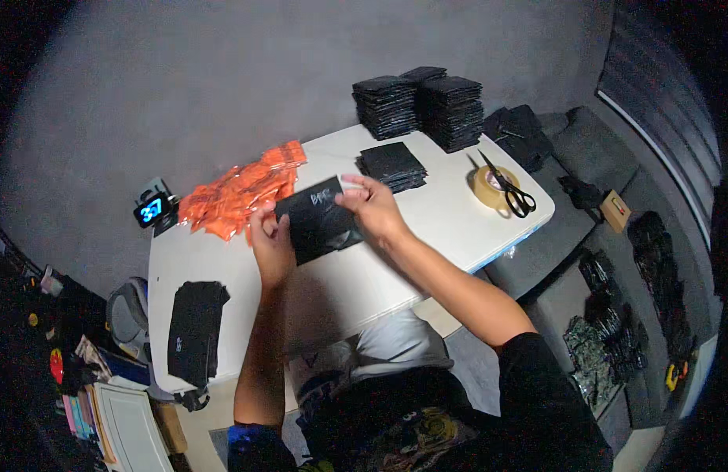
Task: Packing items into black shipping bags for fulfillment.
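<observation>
Between both hands, above the white table (370, 277), is a flat black packet (317, 221) with light lettering. My left hand (271, 245) grips its left edge, while my right hand (373, 209) holds its upper right side. Orange plastic packets (240, 194) lie in a heap behind my left hand. Just beyond my right hand sits a low stack of black packets (393, 162). Taller black stacks (384, 106) stand at the table's far edge. At the near left lies a pile of folded black cloth (196, 330).
Black-handled scissors (508, 189) rest on a roll of tape (488, 192) at the table's right. A lit display (152, 210) stands at the left corner. A grey sofa (552, 230) holding dark packets borders the right side; a white cabinet (131, 422) is at the lower left.
</observation>
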A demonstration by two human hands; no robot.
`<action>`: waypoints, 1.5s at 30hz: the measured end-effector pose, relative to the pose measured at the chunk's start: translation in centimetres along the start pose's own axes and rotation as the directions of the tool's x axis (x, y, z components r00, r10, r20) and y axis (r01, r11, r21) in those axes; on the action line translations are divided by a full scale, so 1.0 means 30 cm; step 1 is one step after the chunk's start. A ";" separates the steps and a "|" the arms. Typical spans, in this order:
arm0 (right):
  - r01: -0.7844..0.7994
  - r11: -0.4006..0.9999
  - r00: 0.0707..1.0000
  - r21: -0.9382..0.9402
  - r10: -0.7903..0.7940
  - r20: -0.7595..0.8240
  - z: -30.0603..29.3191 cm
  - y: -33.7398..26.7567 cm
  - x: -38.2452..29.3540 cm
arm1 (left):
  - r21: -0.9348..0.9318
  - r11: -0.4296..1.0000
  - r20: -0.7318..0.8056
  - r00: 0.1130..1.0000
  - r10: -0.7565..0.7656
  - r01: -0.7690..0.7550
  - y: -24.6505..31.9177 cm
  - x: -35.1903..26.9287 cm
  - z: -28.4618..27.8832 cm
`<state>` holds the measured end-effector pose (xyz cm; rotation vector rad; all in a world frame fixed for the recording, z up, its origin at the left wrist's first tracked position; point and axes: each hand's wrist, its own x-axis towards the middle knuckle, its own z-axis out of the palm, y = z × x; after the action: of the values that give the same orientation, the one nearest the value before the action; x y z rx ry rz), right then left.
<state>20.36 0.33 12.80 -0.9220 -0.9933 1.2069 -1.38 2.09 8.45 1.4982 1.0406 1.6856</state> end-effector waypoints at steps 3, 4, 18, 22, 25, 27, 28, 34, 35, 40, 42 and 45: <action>0.110 0.993 0.992 0.051 -0.106 -0.066 -0.123 -0.056 0.115 | -0.311 0.949 0.047 0.997 0.062 -0.044 0.023 0.097 0.219; 0.098 0.995 0.994 0.031 -0.097 -0.052 -0.138 -0.077 0.148 | -0.119 0.977 -0.025 0.984 0.174 -0.176 -0.018 0.148 0.250; 0.009 0.326 0.909 -0.945 -0.397 -0.128 -0.581 -0.054 0.487 | 0.390 0.918 0.046 0.997 0.056 -0.069 -0.186 0.367 0.770; -0.046 0.277 0.928 -0.960 -0.344 -0.144 -0.610 -0.007 0.506 | 0.502 0.837 0.127 0.976 0.175 -0.216 -0.309 0.336 0.763; -0.037 0.322 0.936 -0.946 -0.321 -0.146 -0.645 0.014 0.500 | 0.485 0.871 0.140 0.990 0.013 -0.080 -0.303 0.326 0.763; -0.025 0.333 0.942 -0.943 -0.308 -0.134 -0.650 0.015 0.509 | 0.449 0.889 0.155 0.988 0.023 -0.091 -0.289 0.342 0.748; -0.007 0.340 0.947 -0.940 -0.301 -0.116 -0.653 0.012 0.514 | 0.410 0.906 0.166 0.985 0.038 -0.104 -0.284 0.351 0.745; -0.044 0.336 0.952 -0.941 -0.271 -0.141 -0.634 0.011 0.532 | 0.415 0.896 0.168 0.981 0.093 -0.156 -0.317 0.398 0.733; -0.041 0.335 0.953 -0.941 -0.269 -0.137 -0.635 0.012 0.533 | 0.417 0.896 0.164 0.982 0.091 -0.153 -0.330 0.397 0.725; 0.051 0.383 0.936 -0.922 -0.339 -0.089 -0.652 0.011 0.540 | 0.500 0.864 0.217 0.975 -0.054 -0.063 -0.311 0.370 0.749; 0.058 0.332 0.935 -0.942 -0.349 -0.066 -0.640 0.011 0.529 | 0.492 0.867 0.220 0.975 -0.044 -0.072 -0.307 0.358 0.757; 0.066 0.265 0.936 -0.962 -0.350 -0.033 -0.631 -0.005 0.509 | 0.473 0.876 0.237 0.971 -0.024 -0.093 -0.317 0.353 0.748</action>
<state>39.61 14.64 8.82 -1.7587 -1.6121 0.0697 18.98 18.95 5.91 1.9866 1.3726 1.2744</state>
